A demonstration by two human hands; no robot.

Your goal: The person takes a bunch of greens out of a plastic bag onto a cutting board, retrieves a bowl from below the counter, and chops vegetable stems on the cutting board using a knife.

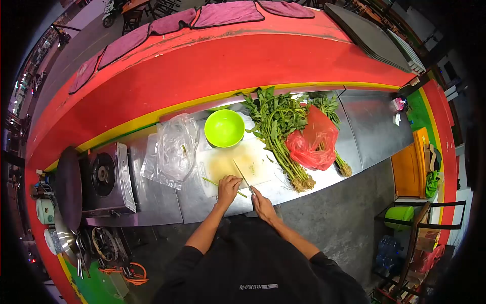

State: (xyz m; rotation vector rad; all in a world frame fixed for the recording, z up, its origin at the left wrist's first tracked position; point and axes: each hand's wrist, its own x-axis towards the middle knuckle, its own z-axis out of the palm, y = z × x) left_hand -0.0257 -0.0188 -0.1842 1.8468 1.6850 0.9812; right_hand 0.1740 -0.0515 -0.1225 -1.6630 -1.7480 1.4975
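On a pale cutting board (215, 165) near the counter's front edge, my left hand (229, 188) is closed over a thin green stem (210, 181), whose ends stick out on both sides. My right hand (262, 203) grips the handle of a knife (240, 171); its blade points away from me across the board, close beside my left fingers. Small green bits lie on the board. Behind it stands a bright green bowl (224, 128). To the right are leafy greens (276, 121) with long stems and roots, partly beside a red plastic bag (315, 142).
A clear plastic bag (174, 147) lies left of the board. Farther left are a gas stove (106, 175) and a dark wok (69, 187). A red wall (228, 66) with purple cloths (228, 14) on top runs behind the steel counter (374, 121).
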